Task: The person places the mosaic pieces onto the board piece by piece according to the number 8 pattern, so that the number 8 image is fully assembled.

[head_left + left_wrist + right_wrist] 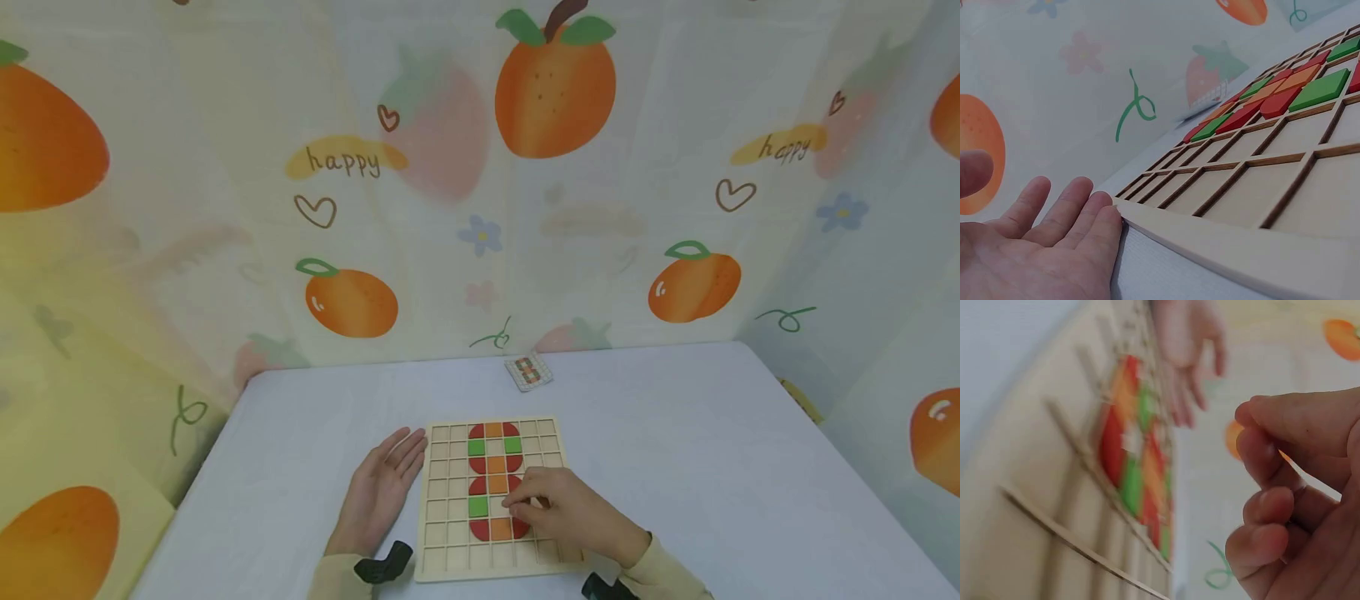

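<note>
A light wooden grid board (442,510) lies on the white table, with red, orange and green tiles in its middle columns. They include rounded red tiles (479,530), square orange tiles (500,528) and green tiles (477,507). My left hand (378,496) is palm up with fingers extended, their tips right at the board's left edge. Over the lower right of the pattern is my right hand (570,508), its fingers curled and thumb close to the index finger. In the right wrist view, nothing shows between those fingertips, and a green tile (1132,484) sits in the grid nearby.
A small stack of cards (528,372), the top one printed with a coloured grid pattern, lies at the back of the table (360,400). Behind it hangs a fruit-print cloth (555,275). Black wrist mounts (384,563) sit at both sleeves.
</note>
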`<action>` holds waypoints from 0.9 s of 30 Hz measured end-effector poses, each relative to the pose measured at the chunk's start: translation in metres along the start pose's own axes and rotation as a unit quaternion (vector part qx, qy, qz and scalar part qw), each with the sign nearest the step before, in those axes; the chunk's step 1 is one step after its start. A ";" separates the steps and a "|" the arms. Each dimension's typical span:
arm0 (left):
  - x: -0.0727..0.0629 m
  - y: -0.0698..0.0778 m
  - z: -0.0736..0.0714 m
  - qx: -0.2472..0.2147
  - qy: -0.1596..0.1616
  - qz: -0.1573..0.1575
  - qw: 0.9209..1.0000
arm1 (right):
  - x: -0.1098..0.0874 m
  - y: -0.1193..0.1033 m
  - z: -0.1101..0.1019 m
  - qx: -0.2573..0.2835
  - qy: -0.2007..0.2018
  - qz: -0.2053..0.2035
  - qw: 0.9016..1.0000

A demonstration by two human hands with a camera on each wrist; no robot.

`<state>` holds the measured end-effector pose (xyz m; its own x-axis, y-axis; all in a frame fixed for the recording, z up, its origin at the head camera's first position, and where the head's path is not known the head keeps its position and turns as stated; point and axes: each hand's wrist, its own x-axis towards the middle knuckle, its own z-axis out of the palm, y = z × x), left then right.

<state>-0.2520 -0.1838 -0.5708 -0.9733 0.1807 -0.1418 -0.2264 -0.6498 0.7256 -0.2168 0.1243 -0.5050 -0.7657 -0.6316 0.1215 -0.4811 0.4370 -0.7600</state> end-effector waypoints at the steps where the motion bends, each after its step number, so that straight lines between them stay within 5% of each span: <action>1: 0.002 -0.002 0.000 -0.003 -0.003 -0.003 1.000 | -0.001 0.002 -0.007 0.017 0.005 0.001 1.000; 6: 0.015 -0.007 0.002 0.018 -0.020 -0.017 0.999 | 0.002 0.019 -0.046 0.052 0.043 0.047 0.997; 10: 0.030 0.005 0.001 0.067 -0.021 -0.017 0.997 | 0.015 0.032 -0.085 0.052 0.068 0.096 0.992; 14: 0.050 0.046 0.013 0.152 -0.040 0.008 0.988 | 0.034 0.042 -0.124 0.037 0.098 0.121 0.987; 16: 0.061 0.076 0.027 0.234 -0.059 0.033 0.970 | 0.044 0.046 -0.143 0.029 0.115 0.118 0.986; 18: 0.071 0.105 0.043 0.354 -0.057 0.052 0.932 | 0.054 0.050 -0.159 0.014 0.129 0.114 0.985; 20: 0.079 0.130 0.056 0.478 -0.041 0.056 0.876 | 0.061 0.054 -0.170 -0.008 0.141 0.116 0.983; 21: 0.083 0.140 0.060 0.539 -0.032 0.062 0.839 | 0.065 0.056 -0.174 -0.022 0.147 0.119 0.982; 24: 0.098 0.160 0.067 0.710 -0.007 0.091 0.698 | 0.075 0.062 -0.183 -0.079 0.159 0.126 0.976; 25: 0.101 0.164 0.067 0.745 0.001 0.105 0.659 | 0.079 0.065 -0.184 -0.101 0.162 0.129 0.973; 27: 0.108 0.169 0.066 0.796 0.022 0.122 0.593 | 0.087 0.070 -0.186 -0.155 0.159 0.131 0.966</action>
<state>-0.3929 -0.2255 -0.4187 -0.9773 0.1832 0.1065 0.2115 0.8731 0.4392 -0.3968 0.2188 -0.4293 -0.9474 -0.2659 0.1780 -0.3195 0.7580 -0.5687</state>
